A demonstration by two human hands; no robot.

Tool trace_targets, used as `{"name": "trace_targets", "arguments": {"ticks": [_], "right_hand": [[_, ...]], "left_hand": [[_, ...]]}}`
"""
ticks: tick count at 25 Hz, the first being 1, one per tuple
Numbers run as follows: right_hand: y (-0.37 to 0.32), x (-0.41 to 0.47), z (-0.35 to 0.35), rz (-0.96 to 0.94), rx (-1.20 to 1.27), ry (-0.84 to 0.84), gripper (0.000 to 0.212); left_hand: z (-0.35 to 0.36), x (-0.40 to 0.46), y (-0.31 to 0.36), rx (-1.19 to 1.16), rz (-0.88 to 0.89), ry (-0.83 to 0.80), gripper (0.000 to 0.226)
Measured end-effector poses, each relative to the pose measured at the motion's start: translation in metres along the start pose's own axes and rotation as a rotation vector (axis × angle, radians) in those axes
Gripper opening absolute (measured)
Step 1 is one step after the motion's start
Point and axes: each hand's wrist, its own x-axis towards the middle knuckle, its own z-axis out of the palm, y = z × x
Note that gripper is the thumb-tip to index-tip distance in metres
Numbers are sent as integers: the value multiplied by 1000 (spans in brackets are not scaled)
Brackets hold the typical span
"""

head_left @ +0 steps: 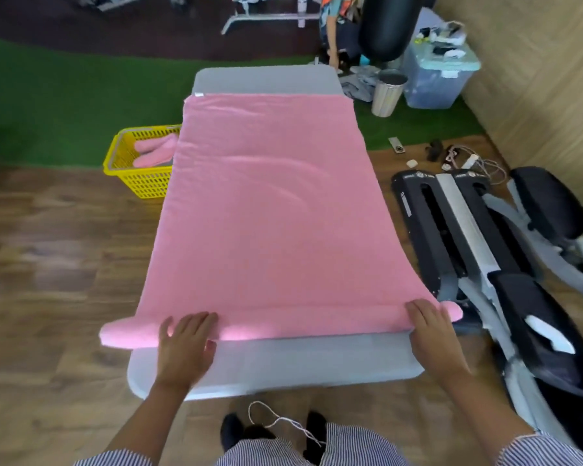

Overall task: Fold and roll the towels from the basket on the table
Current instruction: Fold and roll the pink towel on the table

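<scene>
The pink towel (270, 210) is being rolled on the grey table (283, 361), its started roll lying crosswise under the flat, spread left hand (186, 341) and right hand (429, 326), unrolled length extending directly away.

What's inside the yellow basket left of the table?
The yellow basket holds rolled pink towels, at least two by the look of it. Its right side is hidden behind the spread pink towel and the table, so anything there or lower down can't be seen.
</scene>
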Motion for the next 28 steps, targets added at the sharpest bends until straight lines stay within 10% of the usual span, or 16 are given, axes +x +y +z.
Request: {"name": "trace_targets", "arguments": {"ticks": [4,21,28], "right_hand": [[-1,9,0,-87,147,49,27],[-13,30,-10,4,311,-199,41],[-20,18,-11,132,319,0,18]], "left_hand": [[-8,-12,5,-23,-109,24,41],[-11,-8,-34,83,-69,54,40],[-1,-6,-38,15,-43,104,42]]}}
